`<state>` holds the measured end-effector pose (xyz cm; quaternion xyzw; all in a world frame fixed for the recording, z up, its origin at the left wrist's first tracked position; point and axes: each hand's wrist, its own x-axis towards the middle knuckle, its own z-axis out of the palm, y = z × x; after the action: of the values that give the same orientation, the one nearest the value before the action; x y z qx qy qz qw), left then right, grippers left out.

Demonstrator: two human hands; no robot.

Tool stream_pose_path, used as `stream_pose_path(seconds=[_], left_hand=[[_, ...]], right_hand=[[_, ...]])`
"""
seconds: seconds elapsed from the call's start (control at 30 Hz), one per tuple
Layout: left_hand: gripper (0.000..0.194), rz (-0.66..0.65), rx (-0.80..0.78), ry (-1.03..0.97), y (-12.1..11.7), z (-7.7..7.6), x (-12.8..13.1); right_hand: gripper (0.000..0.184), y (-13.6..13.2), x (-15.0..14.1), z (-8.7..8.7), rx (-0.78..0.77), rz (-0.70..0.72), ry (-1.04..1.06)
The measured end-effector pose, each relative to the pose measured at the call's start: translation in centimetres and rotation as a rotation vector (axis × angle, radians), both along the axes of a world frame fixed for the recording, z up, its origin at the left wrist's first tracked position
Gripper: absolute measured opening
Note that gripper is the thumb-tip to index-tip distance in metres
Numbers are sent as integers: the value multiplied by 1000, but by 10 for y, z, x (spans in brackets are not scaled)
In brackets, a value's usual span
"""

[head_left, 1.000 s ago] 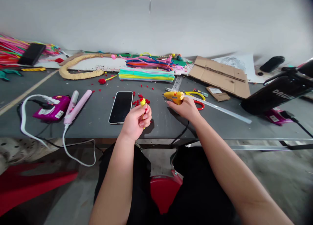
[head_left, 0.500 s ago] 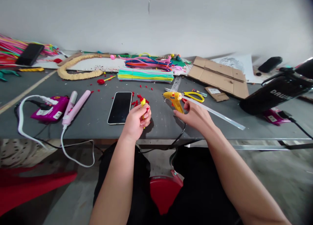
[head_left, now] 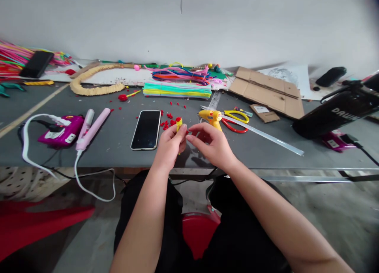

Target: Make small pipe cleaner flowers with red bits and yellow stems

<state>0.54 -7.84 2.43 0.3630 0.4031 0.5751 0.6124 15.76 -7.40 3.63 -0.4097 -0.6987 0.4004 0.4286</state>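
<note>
My left hand (head_left: 169,146) is closed around a thin yellow fuzzy stem (head_left: 179,124), held upright with a bit of red at its top. Close beside it, my right hand (head_left: 211,142) has thumb and fingertips drawn together at a small red piece (head_left: 187,133), right by the left fingertips. Behind the hands, several loose red pieces (head_left: 166,126) lie on the table. The yellow glue gun (head_left: 211,115) rests just beyond my right hand, its handle partly covered by the fingers.
A phone (head_left: 146,130) lies left of my hands. Scissors (head_left: 237,121) and a clear glue stick (head_left: 266,134) lie to the right. Farther back are bundled pipe cleaners (head_left: 177,90) and cardboard (head_left: 266,91). A pink hair straightener (head_left: 94,128) and a black bottle (head_left: 328,111) flank the work area.
My right hand has let go of the glue gun and moved left to the small red piece beside my left hand. My left hand has shifted slightly right with the yellow stem.
</note>
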Motion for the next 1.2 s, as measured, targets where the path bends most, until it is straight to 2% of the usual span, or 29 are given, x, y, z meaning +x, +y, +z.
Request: stream_pose_path(seconds=[0.13,0.3,0.43,0.57,0.73,0.97,1.2], left_hand=[[44,0,26,25,-1,-1,2],[48,10,72,73,-1,-1,3],[49,37,114,140,-2,-1,5],[50,35,94,128,-3,0,5],[46,24,101,140,-1,-5,5],[46,81,174,157,3,-19,9],[46,80,154,126,3,-15,12]], right_hand=[[25,5,-6,-3,20,-52,54],[24,6,-5,-2,-8,-17,124],[29,5,-5,0,-104,6,176],[34,5,-7,1,-185,15,226],[32,4,-9,-1,-151,-14,235],[34,3,-12,-3,-141,-52,305],[35,5,-11,-2,-136,-91,294]])
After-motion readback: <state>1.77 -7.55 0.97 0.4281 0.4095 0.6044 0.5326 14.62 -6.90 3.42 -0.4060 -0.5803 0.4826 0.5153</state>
